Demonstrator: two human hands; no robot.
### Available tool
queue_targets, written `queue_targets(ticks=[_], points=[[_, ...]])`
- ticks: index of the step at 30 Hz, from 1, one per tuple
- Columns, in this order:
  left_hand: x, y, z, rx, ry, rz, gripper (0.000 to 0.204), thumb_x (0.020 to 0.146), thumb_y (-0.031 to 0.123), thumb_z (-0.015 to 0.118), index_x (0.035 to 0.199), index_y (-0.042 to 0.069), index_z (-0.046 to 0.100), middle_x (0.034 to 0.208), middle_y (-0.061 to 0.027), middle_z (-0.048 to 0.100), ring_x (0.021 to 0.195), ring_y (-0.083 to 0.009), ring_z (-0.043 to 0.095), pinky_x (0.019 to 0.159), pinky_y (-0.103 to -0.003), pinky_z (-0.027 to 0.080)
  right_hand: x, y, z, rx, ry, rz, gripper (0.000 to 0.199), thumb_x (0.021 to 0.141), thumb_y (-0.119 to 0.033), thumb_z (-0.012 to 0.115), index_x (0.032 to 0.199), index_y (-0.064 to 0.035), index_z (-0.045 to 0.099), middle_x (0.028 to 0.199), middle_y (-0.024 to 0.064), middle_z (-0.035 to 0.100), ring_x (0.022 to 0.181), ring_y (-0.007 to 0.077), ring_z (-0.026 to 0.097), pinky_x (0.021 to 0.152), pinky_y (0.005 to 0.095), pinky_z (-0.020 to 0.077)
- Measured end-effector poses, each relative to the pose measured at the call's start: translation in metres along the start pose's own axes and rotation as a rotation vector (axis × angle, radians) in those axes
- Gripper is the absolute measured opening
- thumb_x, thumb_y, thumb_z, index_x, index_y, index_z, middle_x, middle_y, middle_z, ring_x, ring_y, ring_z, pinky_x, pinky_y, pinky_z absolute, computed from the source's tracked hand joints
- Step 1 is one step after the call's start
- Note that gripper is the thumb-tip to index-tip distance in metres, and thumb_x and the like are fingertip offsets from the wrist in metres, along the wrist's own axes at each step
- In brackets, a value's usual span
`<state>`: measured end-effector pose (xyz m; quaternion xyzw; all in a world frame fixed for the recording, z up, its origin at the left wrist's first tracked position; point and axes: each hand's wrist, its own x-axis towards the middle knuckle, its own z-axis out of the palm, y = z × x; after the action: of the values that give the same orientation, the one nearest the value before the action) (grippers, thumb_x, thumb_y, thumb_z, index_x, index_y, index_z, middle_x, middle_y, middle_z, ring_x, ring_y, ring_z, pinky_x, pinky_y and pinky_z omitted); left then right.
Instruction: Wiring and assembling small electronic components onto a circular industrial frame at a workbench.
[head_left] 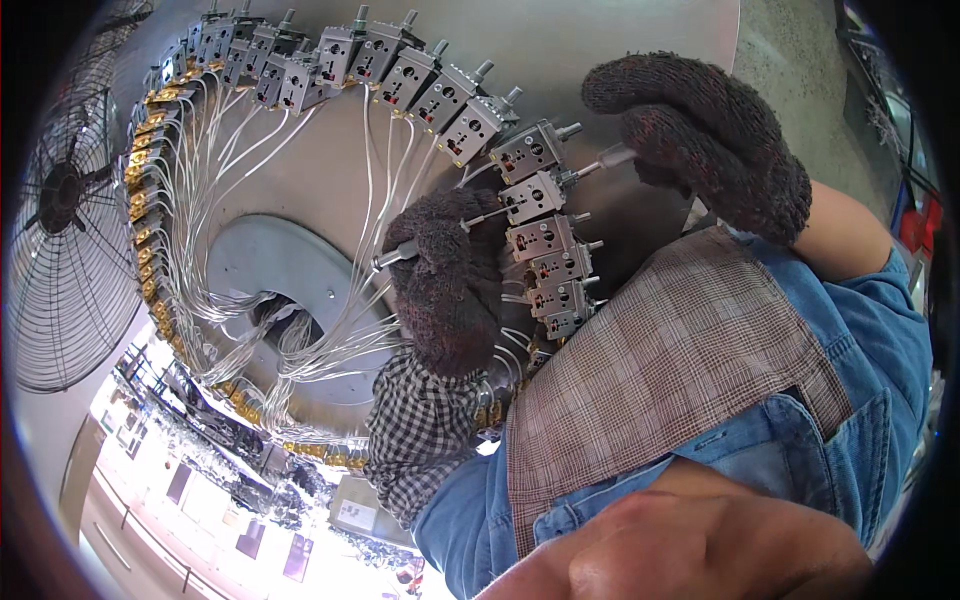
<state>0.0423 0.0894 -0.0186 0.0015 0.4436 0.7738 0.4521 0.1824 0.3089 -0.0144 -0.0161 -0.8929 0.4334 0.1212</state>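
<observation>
Both my hands wear thick dark knitted gloves. My left hand (440, 285) is closed round a thin screwdriver (393, 256); its clear handle sticks out on the left, and its slim blade reaches right to a small grey metal control unit (533, 198) with a shaft, like a thermostat. My right hand (705, 140) is closed on a tool with a pale, translucent body (612, 156). That tool's narrow end points at the same unit's shaft side; whether it touches is unclear. Gloved fingers hide most of both tools. Similar grey units (470, 130) stand beside it in a curved row.
The units ring a round metal table (310, 165), with brass-coloured parts (145, 200) along its left rim. White wires (200, 250) run to a raised grey hub (245, 240) with a dark central opening. A large caged fan (65, 200) stands at far left.
</observation>
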Motion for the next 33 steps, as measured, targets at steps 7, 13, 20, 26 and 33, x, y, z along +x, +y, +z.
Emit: queue_targets(ticks=[7,13,20,26,33], points=[[0.001,-0.001,-0.002,0.001,-0.044,0.002,0.024,0.087,0.021,0.053,0.104,0.004,0.05,0.108,-0.0122,0.053,0.107,-0.0277,0.051,0.095,-0.042,0.043,0.005,-0.018,-0.005,0.314,0.059,0.229,0.033,0.087,-0.018,0.053,0.116,-0.0024,0.051,0.084,0.0086,0.06,0.07,0.0131,0.057,0.065,0.0254,0.0475],[0.002,-0.002,-0.004,-0.006,0.009,0.018,0.026,0.087,0.023,0.053,0.106,0.004,0.051,0.108,-0.0137,0.053,0.106,-0.0274,0.051,0.093,-0.04,0.044,0.008,-0.016,-0.006,0.403,0.012,0.323,0.034,0.088,-0.018,0.052,0.118,-0.0028,0.049,0.085,0.0085,0.06,0.076,0.0146,0.059,0.065,0.0256,0.048],[0.002,-0.001,-0.003,0.057,-0.032,0.025,0.028,0.088,0.024,0.053,0.107,0.004,0.05,0.107,-0.0142,0.054,0.105,-0.027,0.053,0.093,-0.041,0.045,0.002,0.002,0.008,0.087,0.131,-0.034,0.04,0.088,-0.02,0.051,0.122,0.0002,0.045,0.103,0.0124,0.059,0.079,0.0155,0.059,0.065,0.0252,0.0488],[0.004,-0.002,-0.004,0.057,-0.021,-0.008,0.029,0.088,0.024,0.053,0.106,0.001,0.05,0.107,-0.0144,0.054,0.104,-0.0272,0.053,0.092,-0.041,0.045,0.003,-0.008,0.001,0.312,0.067,0.204,0.037,0.089,-0.021,0.05,0.119,-0.0014,0.048,0.109,0.0125,0.056,0.081,0.0156,0.058,0.069,0.0258,0.0492],[0.006,0.009,0.002,0.176,-0.112,-0.02,0.027,0.087,0.022,0.054,0.101,-0.001,0.05,0.104,-0.0149,0.054,0.103,-0.0272,0.053,0.092,-0.041,0.044,-0.001,0.006,0.007,-0.153,0.098,-0.218,0.05,0.075,0.003,0.06,0.122,-0.003,0.044,0.111,0.0196,0.053,0.09,0.0254,0.06,0.071,0.0329,0.0526]])
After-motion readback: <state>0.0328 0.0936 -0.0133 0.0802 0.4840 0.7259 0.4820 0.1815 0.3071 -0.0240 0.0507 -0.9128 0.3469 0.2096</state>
